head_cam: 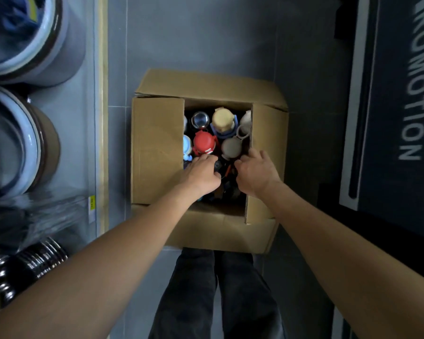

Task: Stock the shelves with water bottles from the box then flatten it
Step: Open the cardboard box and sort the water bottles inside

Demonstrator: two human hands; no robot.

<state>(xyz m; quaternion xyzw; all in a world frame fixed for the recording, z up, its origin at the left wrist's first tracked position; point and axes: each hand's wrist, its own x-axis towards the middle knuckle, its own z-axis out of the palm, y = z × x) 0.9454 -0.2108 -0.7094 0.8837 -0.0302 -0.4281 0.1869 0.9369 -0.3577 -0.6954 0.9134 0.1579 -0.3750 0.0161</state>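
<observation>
An open cardboard box point(157, 148) stands on the grey floor in front of my feet, flaps folded outward. Several bottles stand upright inside: a red-capped one point(203, 143), a beige-lidded one point(222, 121), a steel cap point(200, 119), a grey lid point(231, 148), a white bottle point(245, 126) and a light blue one point(187, 145). Dark bottles point(224, 189) fill the near part. My left hand point(201, 173) and my right hand point(257, 173) both reach into the box, fingers curled down over the dark bottles. What the fingers hold is hidden.
A shelf on the left carries large glazed pots point(34, 40), clear containers point(42, 214) and stacked black items point(34, 263). A dark panel with white lettering point(402, 94) lies along the right. My legs point(218, 289) stand just behind the box.
</observation>
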